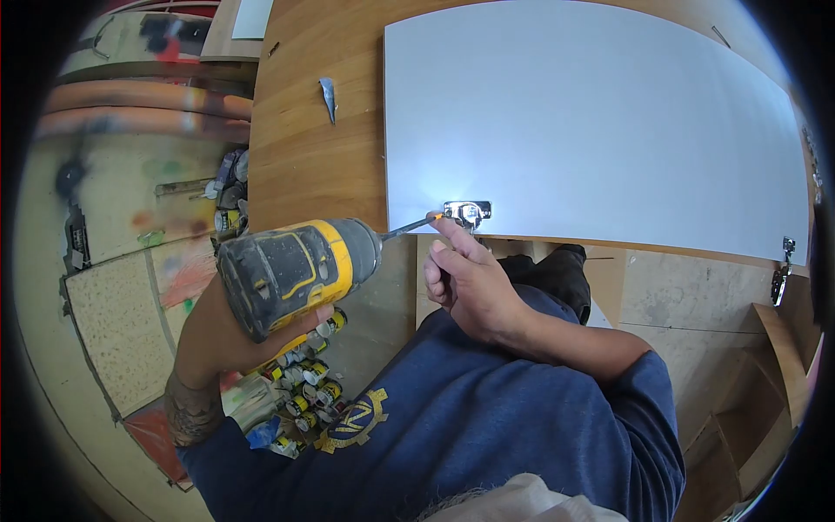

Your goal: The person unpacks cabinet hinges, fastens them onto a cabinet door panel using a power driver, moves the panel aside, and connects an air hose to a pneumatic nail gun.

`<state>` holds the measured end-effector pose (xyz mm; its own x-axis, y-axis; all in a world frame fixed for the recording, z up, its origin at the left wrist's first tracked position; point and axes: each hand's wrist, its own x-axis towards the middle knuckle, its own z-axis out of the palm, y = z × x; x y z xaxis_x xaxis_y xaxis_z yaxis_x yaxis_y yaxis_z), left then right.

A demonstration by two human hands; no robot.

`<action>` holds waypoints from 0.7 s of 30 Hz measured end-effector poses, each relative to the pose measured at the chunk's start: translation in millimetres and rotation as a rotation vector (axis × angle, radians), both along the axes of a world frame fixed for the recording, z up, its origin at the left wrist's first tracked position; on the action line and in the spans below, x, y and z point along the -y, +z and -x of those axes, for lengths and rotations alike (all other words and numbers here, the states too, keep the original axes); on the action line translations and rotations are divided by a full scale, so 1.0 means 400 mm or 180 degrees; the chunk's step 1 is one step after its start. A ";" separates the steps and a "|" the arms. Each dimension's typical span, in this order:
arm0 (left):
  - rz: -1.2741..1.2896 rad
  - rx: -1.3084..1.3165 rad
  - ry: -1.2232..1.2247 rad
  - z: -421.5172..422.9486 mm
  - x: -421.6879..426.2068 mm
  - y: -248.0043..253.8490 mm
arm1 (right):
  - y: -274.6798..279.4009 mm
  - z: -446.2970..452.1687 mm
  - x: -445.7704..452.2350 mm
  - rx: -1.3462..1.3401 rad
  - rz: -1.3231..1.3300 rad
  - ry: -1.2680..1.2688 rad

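Observation:
My left hand (300,335) is wrapped around the grip of a yellow and black cordless drill (296,265), mostly hidden behind its body. The drill's long bit (407,229) points right, its tip close to a metal cabinet hinge (468,214) at the near edge of a white panel (591,122). My right hand (474,283) is beside the hinge. Its index fingertip reaches the bit's tip, while the thumb and other fingers are curled; what they hold, if anything, is hidden. A second hinge (784,270) hangs at the panel's right corner.
The panel lies on a wooden worktop (322,165), with a torn scrap (328,100) to its left. Several small cans (313,391) stand below on the left. Orange pipes or bars (148,100) run along the left side. Wooden shelving (757,400) is at lower right.

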<state>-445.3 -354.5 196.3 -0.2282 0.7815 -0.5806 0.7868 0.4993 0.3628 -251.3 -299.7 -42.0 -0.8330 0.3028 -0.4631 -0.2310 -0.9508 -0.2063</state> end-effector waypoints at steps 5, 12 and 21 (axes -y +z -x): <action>0.0092 0.0010 -0.0374 0.022 -0.050 -0.009 | 0.012 -0.032 -0.022 -0.0287 -0.0396 0.0807; 0.0075 -0.0154 -0.0815 0.036 -0.073 -0.021 | 0.016 -0.129 -0.063 -0.0314 -0.1333 0.1015; 0.0051 -0.0021 -0.0746 0.040 -0.091 -0.031 | 0.037 -0.260 -0.187 0.1033 -0.2200 -0.0922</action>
